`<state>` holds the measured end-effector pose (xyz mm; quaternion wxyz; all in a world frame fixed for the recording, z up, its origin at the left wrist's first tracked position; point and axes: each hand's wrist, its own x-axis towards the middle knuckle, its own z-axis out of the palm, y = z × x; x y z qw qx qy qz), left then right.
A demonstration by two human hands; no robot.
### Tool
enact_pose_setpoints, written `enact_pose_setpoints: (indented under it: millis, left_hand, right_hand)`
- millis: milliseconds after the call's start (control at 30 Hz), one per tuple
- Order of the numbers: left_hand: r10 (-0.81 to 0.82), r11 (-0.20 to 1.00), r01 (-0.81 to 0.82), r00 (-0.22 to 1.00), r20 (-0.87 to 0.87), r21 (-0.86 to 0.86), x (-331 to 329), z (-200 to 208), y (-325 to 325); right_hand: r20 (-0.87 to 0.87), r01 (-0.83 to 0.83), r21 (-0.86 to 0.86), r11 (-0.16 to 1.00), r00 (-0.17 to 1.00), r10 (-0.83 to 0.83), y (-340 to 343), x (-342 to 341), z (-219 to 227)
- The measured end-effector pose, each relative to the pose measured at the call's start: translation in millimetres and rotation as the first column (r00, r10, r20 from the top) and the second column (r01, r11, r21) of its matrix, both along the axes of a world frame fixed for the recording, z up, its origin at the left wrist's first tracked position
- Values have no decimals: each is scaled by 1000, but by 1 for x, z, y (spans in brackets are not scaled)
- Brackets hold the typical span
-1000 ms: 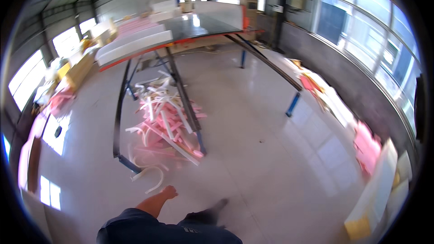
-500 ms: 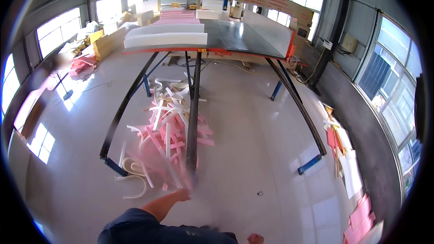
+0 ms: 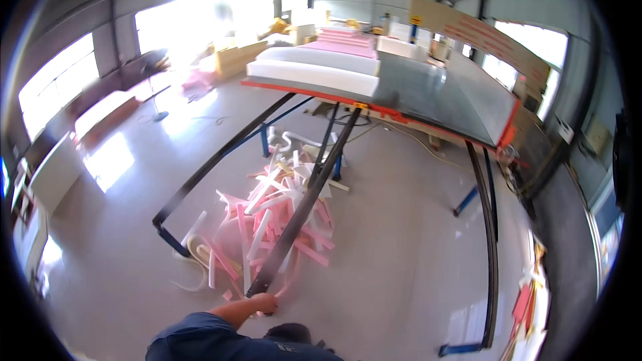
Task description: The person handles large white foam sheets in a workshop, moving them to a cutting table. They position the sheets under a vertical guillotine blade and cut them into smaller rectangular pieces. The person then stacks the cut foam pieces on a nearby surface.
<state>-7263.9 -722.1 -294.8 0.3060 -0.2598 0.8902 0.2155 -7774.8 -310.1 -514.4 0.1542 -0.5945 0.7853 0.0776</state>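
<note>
beside the dark rail's (image 3: 301,220) low end: left hand (image 3: 265,303), can't tell grip; right hand unseen; loose foam strips (image 3: 259,234) could cause a stumble.

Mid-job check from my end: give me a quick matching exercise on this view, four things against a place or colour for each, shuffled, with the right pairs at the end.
Things:
1. Left hand
2. Loose foam strips
3. White foam blocks
4. Front edge of the table

Places or colours:
A. Orange-red
B. Heaped on the floor
C. At the near end of the middle dark rail
D. On the left part of the tabletop

Right pairs: 1-C, 2-B, 3-D, 4-A.
</note>
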Motion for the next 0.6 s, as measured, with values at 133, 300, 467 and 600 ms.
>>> enact_pose_setpoints:
  millis: [133,300,467,600]
  left_hand:
    - [663,724,-687,716,218,55,57,-1,5]
    - [886,459,-883,446,127,-100,38,-34,-36]
    - [857,460,-886,461,230,63,-24,-80,-176]
    - [682,673,-737,651,-332,-62,-135,-29,-319]
  right_hand:
    - [105,-1,44,999,994,-4,-228,-98,22]
    - [422,303,16,953,862,-281,-453,-158,52]
    - [595,484,206,850,628,-502,-582,-182,54]
    - [710,577,298,760,398,-581,-649,-223,26]
